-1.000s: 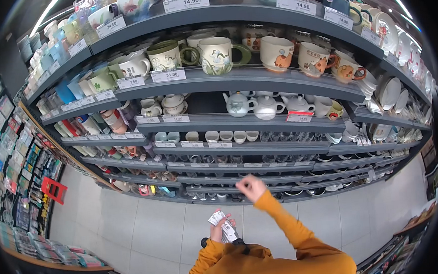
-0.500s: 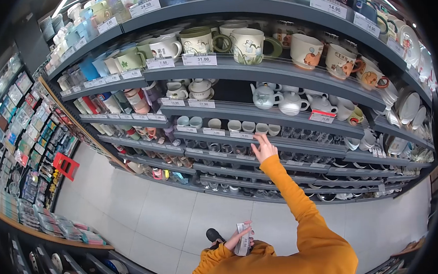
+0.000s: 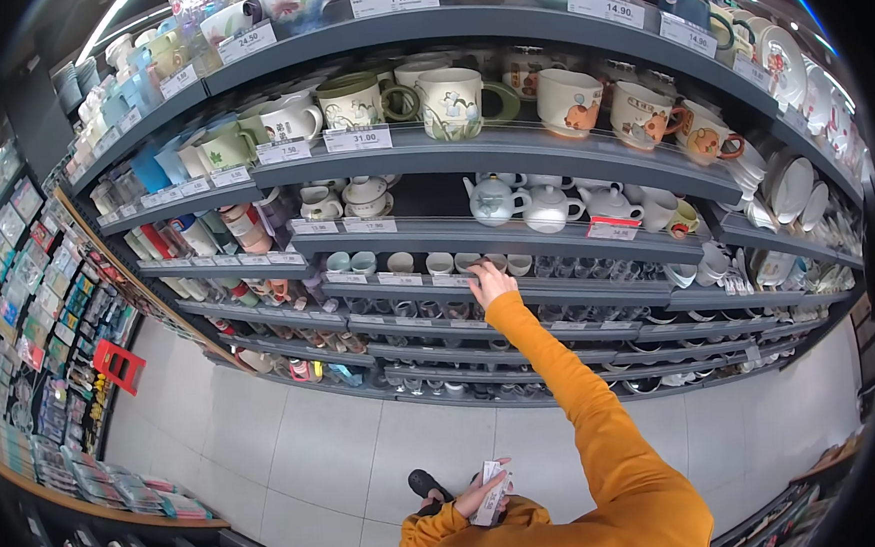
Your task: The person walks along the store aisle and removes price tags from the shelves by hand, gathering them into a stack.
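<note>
My right hand (image 3: 494,284) is stretched out to the shelf edge, just right of a small white price label (image 3: 453,281). Its fingers are bent together there; what they grip, if anything, is hidden. Behind the fingertips is a row of small white cups (image 3: 440,263). Low in front of my body, my left hand (image 3: 476,499) is closed around a stack of price labels (image 3: 488,493), their printed faces partly showing.
Teapots (image 3: 550,209) stand one shelf above, and large mugs (image 3: 450,102) above them. Drinking glasses (image 3: 567,267) line the shelf right of my hand. A red stool (image 3: 120,367) is on the tiled floor (image 3: 318,451) at left.
The view has shifted, so the shelves appear farther left and lower at right. My right fingers, spread earlier, are now drawn in at the shelf edge. My left hand still holds the labels.
</note>
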A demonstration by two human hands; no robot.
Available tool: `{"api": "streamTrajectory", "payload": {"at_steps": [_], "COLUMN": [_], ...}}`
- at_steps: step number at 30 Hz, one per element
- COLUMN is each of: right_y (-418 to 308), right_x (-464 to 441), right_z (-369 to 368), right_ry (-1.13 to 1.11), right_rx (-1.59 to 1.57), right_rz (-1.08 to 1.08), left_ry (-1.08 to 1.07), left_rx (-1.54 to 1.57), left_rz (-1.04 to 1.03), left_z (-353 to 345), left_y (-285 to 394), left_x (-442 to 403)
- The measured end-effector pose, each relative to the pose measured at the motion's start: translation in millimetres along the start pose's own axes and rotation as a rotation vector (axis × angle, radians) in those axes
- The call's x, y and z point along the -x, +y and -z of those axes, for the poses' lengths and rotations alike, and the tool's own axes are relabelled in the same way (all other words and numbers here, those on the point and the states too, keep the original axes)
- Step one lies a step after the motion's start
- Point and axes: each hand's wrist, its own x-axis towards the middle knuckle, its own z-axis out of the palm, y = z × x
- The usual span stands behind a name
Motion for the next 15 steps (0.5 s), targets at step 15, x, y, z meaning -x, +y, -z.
{"api": "streamTrajectory", "payload": {"at_steps": [15], "right_y": [3.4], "right_x": [-11.9], "right_z": [25.1], "right_ry": [0.019], "right_rx": [-0.125], "right_rz": [0.031], "left_ry": [0.094], "left_rx": [0.064], "left_rz": [-0.192], "left_z": [-2.9], "left_y": [11.1], "left_x": [5.6]}}
